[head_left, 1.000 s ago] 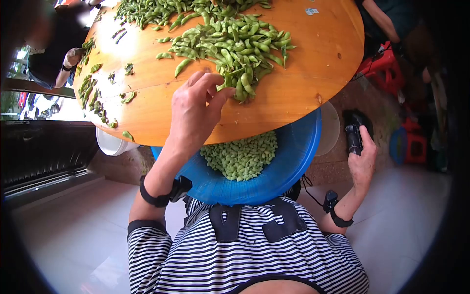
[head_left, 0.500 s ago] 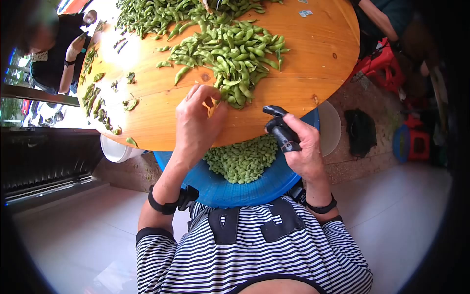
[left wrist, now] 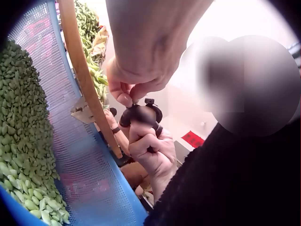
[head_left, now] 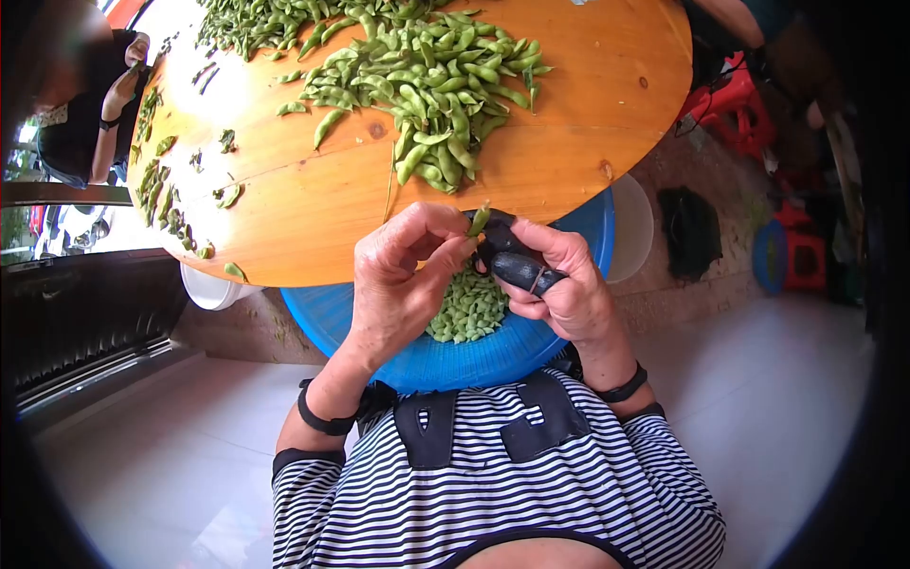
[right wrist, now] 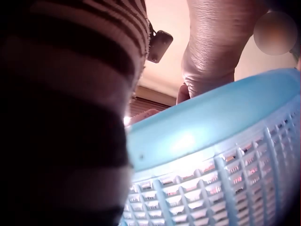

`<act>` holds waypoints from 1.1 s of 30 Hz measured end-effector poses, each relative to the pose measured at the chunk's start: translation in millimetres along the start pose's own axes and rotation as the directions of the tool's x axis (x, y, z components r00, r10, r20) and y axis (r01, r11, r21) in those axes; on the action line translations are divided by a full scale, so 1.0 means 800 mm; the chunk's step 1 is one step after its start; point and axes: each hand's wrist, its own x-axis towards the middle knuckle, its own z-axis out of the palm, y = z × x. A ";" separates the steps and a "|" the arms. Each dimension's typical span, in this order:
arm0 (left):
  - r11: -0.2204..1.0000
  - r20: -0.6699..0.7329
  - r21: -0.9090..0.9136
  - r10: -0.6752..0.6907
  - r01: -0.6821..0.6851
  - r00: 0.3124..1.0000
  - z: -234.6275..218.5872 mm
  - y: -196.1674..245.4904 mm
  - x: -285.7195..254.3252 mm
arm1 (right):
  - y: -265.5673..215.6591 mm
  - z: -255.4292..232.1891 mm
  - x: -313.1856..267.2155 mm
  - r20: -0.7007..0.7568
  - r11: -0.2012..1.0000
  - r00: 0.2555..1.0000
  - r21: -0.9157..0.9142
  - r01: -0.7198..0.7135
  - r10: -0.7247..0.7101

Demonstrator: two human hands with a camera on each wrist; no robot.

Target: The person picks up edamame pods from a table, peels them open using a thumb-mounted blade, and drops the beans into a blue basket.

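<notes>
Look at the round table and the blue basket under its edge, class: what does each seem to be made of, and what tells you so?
Round table: probably wood with a smooth, glossy finish; it shows orange-brown grain, knots and a bright sheen where light falls.
Blue basket: most likely moulded plastic; it has a uniform light blue colour, a smooth, slightly shiny rim and walls with regular slots.

1. A blue basket (right wrist: pixel 225 155) fills the lower right of the view, its slotted wall facing the camera and its smooth rim arcing across.
2. Striped fabric (right wrist: pixel 70 70) crowds the left side, dark and blurred.
3. A wrist (right wrist: pixel 214 47) drops in from the top, just behind the rim.
4. A small dark device (right wrist: pixel 159 45) sits beside the wrist.
5. The fingers are hidden.
</notes>
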 end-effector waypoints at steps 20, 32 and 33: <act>0.898 0.100 0.428 0.059 -0.096 0.993 0.012 -0.015 -0.012 | 0.002 -0.003 -0.014 0.157 0.535 0.917 -0.771 0.345 -0.366; 0.887 0.424 -0.107 -0.369 0.450 0.827 -0.019 0.003 0.003 | -0.001 -0.020 -0.016 0.174 0.663 0.951 -0.684 0.303 -0.255; 0.850 0.427 -0.177 -0.387 0.496 0.817 -0.018 0.003 0.002 | -0.001 -0.021 -0.016 0.131 0.754 0.967 -0.607 0.252 -0.218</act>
